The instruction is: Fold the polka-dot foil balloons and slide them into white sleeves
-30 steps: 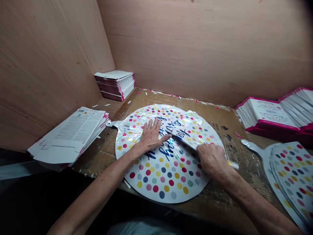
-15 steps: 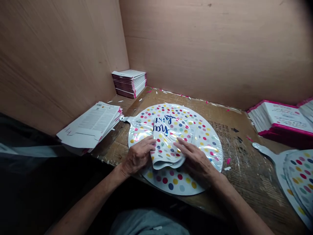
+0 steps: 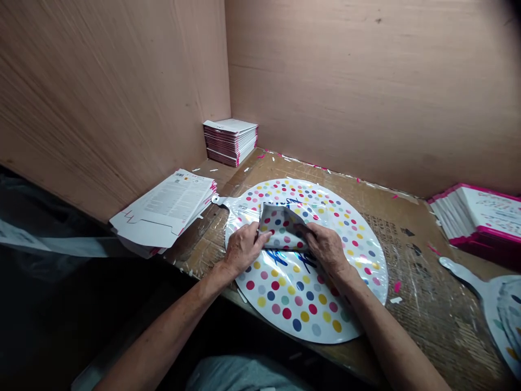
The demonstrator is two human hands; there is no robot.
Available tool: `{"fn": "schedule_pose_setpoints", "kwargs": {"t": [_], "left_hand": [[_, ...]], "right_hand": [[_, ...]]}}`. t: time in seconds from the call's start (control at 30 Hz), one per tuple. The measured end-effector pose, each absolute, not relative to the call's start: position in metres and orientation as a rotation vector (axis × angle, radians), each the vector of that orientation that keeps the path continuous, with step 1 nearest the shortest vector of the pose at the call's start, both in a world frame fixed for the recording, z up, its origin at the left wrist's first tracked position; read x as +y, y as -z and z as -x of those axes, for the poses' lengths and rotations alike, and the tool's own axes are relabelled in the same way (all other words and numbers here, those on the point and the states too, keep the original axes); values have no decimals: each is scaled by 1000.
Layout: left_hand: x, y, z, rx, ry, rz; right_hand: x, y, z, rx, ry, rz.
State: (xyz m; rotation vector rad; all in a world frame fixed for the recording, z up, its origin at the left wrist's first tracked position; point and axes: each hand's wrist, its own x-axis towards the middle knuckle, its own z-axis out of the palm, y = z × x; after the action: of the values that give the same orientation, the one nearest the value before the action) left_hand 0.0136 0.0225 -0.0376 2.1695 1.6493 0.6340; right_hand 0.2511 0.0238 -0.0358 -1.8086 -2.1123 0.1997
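A round foil balloon (image 3: 301, 304) with coloured polka dots and blue lettering lies flat on the table, its neck (image 3: 236, 209) pointing left. On its middle sits a folded wad of dotted foil (image 3: 282, 227). I cannot tell whether the wad is part of the flat balloon or a second one. My left hand (image 3: 244, 248) grips the wad's left side, and my right hand (image 3: 328, 250) holds its right side. The foil beneath the wad is hidden.
Plywood walls (image 3: 345, 92) close off the back and left. White printed card sheets (image 3: 163, 213) lie at left, with a pink-edged stack (image 3: 230, 142) in the corner. More pink-edged cards (image 3: 476, 217) and dotted balloons (image 3: 504, 320) sit at right on the taped cardboard tabletop (image 3: 427, 282).
The foil has gone from a loose fold to a smaller, tighter wad. My hands have moved closer together around it, and the view has shifted, so the scene sits further right.
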Motion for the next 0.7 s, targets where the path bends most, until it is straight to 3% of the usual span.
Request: {"fn": "schedule_pose_setpoints", "kwargs": {"t": [0.1, 0.2, 0.37, 0.53, 0.7], "left_hand": [[27, 31, -28, 1895, -516, -2008], [30, 25, -40, 2108, -424, -1973], [33, 38, -35, 1999, -541, -2478], [41, 59, -25, 1938, -384, -2511], [53, 29, -18, 1902, -389, -2501]], "right_hand": [[37, 33, -241, -2084, -7, 2080], [57, 28, -232, -2089, -36, 2295], [69, 18, -228, -2146, -96, 2399], [41, 15, -198, -2411, 352, 1722], [28, 21, -165, -2834, 228, 1453]]}}
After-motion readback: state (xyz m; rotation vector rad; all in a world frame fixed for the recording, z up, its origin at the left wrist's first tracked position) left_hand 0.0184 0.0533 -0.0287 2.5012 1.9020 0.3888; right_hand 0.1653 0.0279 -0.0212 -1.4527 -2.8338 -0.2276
